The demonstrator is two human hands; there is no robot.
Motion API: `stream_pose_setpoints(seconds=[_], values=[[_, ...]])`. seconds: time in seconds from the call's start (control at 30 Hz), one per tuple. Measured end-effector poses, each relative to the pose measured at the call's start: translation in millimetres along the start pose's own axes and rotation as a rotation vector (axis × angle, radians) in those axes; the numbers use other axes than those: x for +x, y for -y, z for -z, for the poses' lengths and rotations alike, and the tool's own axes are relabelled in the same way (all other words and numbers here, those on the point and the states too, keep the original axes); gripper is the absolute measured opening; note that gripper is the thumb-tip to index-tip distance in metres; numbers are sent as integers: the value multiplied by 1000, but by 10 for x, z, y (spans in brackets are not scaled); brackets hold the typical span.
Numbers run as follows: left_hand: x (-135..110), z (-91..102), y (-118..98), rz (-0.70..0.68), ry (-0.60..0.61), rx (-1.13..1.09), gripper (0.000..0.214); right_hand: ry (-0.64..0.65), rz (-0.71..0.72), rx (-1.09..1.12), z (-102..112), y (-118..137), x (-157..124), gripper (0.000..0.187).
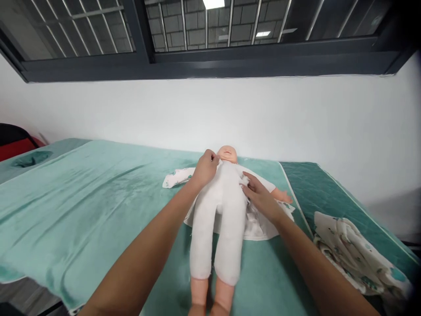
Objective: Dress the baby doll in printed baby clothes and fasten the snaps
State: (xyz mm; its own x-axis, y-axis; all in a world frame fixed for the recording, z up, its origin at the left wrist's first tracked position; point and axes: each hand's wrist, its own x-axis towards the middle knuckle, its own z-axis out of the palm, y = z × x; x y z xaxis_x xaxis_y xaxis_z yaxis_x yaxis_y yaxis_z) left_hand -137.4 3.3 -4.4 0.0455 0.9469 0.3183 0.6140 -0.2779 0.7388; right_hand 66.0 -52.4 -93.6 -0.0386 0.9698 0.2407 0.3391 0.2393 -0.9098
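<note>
A baby doll (226, 153) lies on its back on a green sheet. White cloth trousers (219, 232) cover its legs, with the bare feet towards me. An open baby shirt (258, 224), white inside with a printed outside, spreads around and under the body. One of its sleeves (177, 177) stretches out to the left; the doll's hand (282, 195) pokes out on the right. My left hand (207, 166) is closed, pinching the shirt's edge beside the doll's neck. With thumb and fingers, my right hand (255, 188) grips bunched white shirt cloth at the chest's right side.
A crumpled printed cloth (358, 250) lies on the darker green cover (302, 184) at right. The light green sheet (98, 188) has folds at left. Behind the bed stand a white wall (164, 114) and a barred window (210, 61). Something red and black (16, 142) is at far left.
</note>
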Motion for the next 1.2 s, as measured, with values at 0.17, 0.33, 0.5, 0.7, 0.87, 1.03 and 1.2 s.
stream_pose_setpoints(seconds=[0.17, 0.33, 0.5, 0.7, 0.87, 1.03, 1.2], values=[[-265, 112, -414, -31, 211, 236, 16, 12, -27, 97, -96, -196, -39, 60], [-629, 373, -854, -259, 245, 202, 22, -11, -6, 106, -92, -196, -59, 60], [-812, 443, -469, -77, 115, 491, 24, -15, -18, 139, -102, -243, -66, 62], [-1169, 162, -161, -98, 206, 542, 12, -16, 4, 118, -94, -180, -104, 61], [-1180, 12, -395, -169, 144, 375, 16, 1, 27, 132, -90, -165, -116, 58], [-755, 53, -468, -173, 218, 510, 19, -6, 21, 168, -104, -135, -139, 62], [-149, -176, -590, -414, 215, 458, 24, 6, 88, 101, -91, 28, -186, 61]])
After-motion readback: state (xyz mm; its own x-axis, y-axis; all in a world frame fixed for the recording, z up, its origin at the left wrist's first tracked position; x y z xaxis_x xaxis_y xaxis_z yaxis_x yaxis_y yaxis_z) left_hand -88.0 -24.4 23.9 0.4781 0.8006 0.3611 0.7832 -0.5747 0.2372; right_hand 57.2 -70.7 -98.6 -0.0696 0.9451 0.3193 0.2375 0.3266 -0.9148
